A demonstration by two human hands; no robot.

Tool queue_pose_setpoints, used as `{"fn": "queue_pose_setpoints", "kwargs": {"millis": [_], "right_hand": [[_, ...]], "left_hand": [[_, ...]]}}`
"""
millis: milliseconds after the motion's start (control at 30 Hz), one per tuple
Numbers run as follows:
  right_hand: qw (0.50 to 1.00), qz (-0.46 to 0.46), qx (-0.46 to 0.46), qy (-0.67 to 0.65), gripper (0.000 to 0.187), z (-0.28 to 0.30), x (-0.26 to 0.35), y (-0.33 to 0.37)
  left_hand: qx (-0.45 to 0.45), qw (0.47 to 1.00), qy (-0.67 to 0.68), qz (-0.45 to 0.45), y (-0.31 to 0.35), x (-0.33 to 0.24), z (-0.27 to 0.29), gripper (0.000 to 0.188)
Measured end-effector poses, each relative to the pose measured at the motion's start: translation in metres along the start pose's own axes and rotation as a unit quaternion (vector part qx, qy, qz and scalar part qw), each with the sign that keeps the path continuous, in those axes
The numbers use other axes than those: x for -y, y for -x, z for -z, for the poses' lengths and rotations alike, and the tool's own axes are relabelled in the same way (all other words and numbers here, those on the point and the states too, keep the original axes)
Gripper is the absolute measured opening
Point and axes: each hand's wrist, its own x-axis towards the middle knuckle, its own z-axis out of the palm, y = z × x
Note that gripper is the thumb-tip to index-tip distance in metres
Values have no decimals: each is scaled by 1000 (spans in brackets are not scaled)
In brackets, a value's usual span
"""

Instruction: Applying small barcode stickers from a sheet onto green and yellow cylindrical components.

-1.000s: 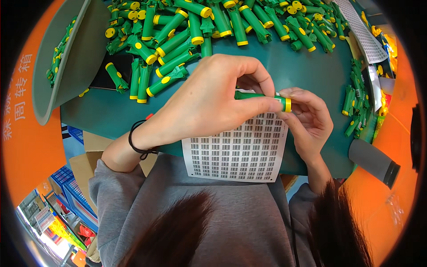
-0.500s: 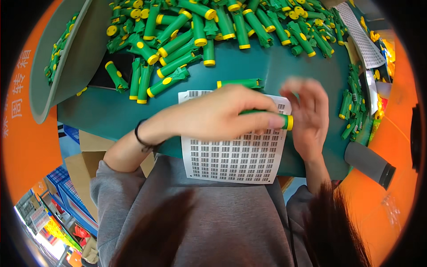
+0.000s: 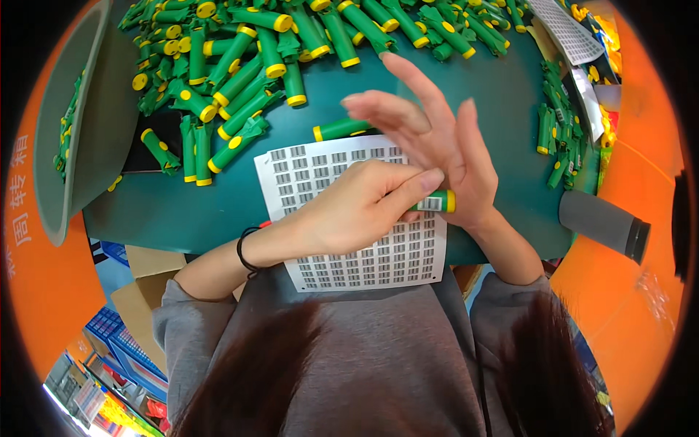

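My left hand (image 3: pixel 357 207) is closed around a green plastic tube (image 3: pixel 441 202) with a yellow end cap. A small white printed label shows on the tube beside my thumb; the rest of the tube is hidden in the grip. Close against that hand is my right hand (image 3: pixel 451 156), palm up, its fingers spread and holding nothing. Under both hands lies a white sheet of small barcode labels (image 3: pixel 411 251), reaching over the table's near edge. Another green tube (image 3: pixel 338 130) rests just beyond the sheet, partly hidden by my right fingers.
A large heap of green tubes (image 3: pixel 269 54) covers the far side of the green table (image 3: pixel 175 211). At left stands a grey bin (image 3: pixel 116 138). On the right are a smaller tube pile (image 3: pixel 557 138), a grey cylinder (image 3: pixel 604 224) and another label sheet (image 3: pixel 568 33).
My right hand has come in from the right, turned palm up and spread over the tube. A white label now shows on the held tube. The whole view has shifted slightly.
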Motion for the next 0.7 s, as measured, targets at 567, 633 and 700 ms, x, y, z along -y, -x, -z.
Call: {"fn": "queue_pose_setpoints", "kwargs": {"millis": [567, 633, 700], "right_hand": [[834, -64, -70, 544, 43, 20, 1, 12], [837, -63, -69, 539, 43, 19, 3, 13], [842, -62, -69, 532, 44, 21, 0, 14]], "left_hand": [[-379, 740, -498, -246, 94, -5, 72, 21], [-363, 722, -535, -247, 76, 19, 68, 23], [-367, 711, -543, -253, 68, 34, 69, 24]]}}
